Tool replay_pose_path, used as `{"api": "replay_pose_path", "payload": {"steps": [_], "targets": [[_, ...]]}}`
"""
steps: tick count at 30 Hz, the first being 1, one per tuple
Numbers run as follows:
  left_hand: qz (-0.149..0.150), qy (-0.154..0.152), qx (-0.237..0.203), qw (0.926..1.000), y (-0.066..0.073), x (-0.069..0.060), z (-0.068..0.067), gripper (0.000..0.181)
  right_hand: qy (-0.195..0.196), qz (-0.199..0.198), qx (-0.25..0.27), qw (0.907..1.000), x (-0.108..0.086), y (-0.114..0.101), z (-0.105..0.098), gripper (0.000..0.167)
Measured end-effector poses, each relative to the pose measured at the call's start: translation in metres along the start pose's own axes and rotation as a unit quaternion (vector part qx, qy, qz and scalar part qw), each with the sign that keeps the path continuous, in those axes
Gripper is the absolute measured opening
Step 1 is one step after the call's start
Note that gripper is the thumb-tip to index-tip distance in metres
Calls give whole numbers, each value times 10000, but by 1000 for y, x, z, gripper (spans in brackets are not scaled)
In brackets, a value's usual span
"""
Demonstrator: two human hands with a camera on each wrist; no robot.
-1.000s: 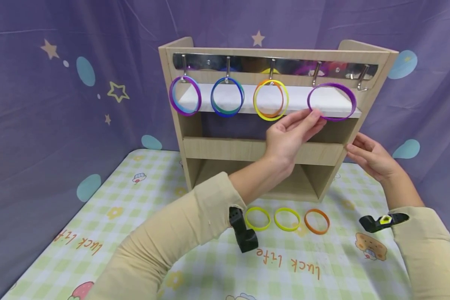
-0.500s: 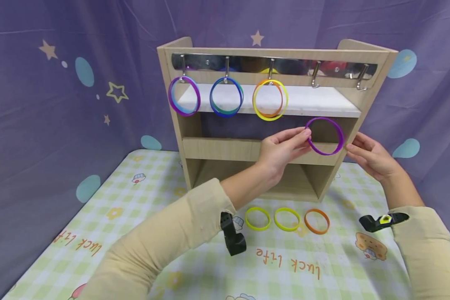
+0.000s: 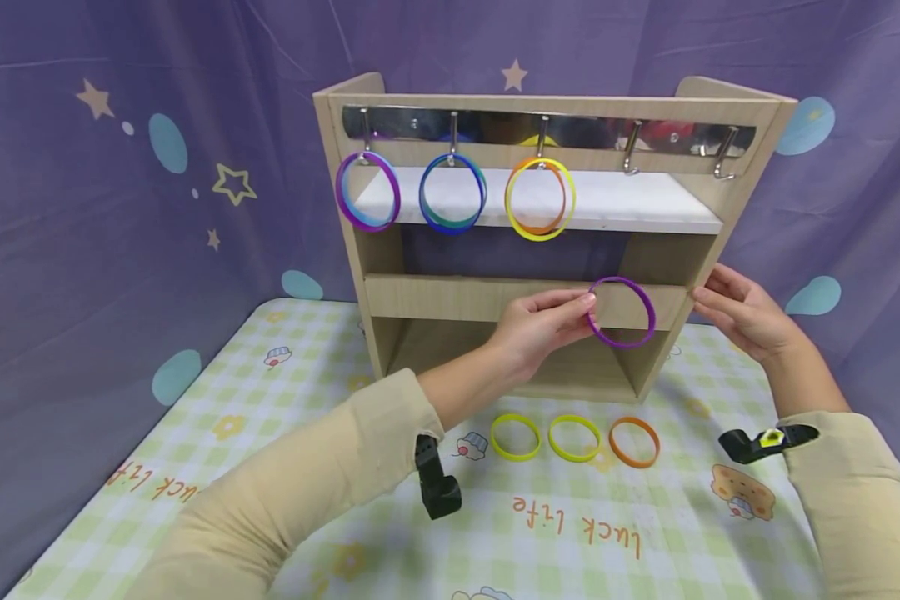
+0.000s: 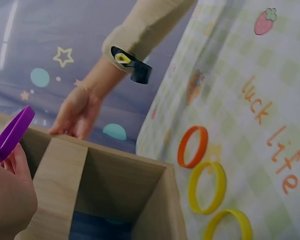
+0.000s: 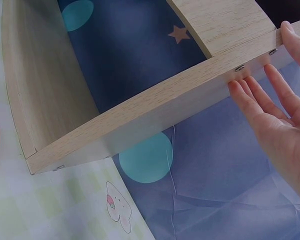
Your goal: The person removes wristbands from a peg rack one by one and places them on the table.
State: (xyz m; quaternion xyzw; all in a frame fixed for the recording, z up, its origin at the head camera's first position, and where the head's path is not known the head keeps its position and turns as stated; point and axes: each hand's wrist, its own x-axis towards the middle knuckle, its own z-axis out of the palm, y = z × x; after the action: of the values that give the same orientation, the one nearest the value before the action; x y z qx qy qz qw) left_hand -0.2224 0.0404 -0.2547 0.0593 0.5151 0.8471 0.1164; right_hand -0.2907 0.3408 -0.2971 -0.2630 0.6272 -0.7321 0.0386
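In the head view my left hand point(image 3: 540, 329) pinches a purple silicone wristband point(image 3: 652, 315) by its left edge, in front of the wooden shelf unit's middle board. The left wrist view shows the same purple wristband point(image 4: 15, 132) between thumb and fingers. My right hand point(image 3: 750, 323) touches the unit's right side panel. Close up in the right wrist view, its thumb meets the panel's front edge and its fairly straight fingertips point(image 5: 238, 89) rest against the outer face. Two yellow wristbands point(image 3: 516, 458) and an orange wristband point(image 3: 657, 442) lie in a row on the tablecloth.
A metal hook rail point(image 3: 592, 133) runs along the top of the wooden shelf unit point(image 3: 487, 296). Pairs of wristbands hang from its three left hooks, among them a blue wristband point(image 3: 422, 200); the two right hooks point(image 3: 631, 158) carry none. A purple curtain point(image 3: 120, 292) stands behind.
My left hand has brought the purple wristband down and slightly left, from just below the fourth hook to the middle board. The right hand stays against the side panel.
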Motion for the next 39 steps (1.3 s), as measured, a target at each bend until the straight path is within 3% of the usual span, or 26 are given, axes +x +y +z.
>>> {"api": "replay_pose_path", "payload": {"steps": [12, 20, 29, 39], "targets": [[-644, 203, 406, 9969, -9, -9, -30, 29, 67, 96, -99, 9999, 0, -1, 2, 51], [-888, 220, 521, 9944, -12, -15, -46, 32, 172, 157, -76, 9997, 0, 0, 0, 54], [-914, 127, 732, 9930, -16, -22, -67, 33, 87, 72, 25, 9999, -1, 1, -1, 43], [-991, 274, 983, 9898, -13, -27, -87, 35, 86, 113, 12, 9999, 0, 2, -4, 48]]}}
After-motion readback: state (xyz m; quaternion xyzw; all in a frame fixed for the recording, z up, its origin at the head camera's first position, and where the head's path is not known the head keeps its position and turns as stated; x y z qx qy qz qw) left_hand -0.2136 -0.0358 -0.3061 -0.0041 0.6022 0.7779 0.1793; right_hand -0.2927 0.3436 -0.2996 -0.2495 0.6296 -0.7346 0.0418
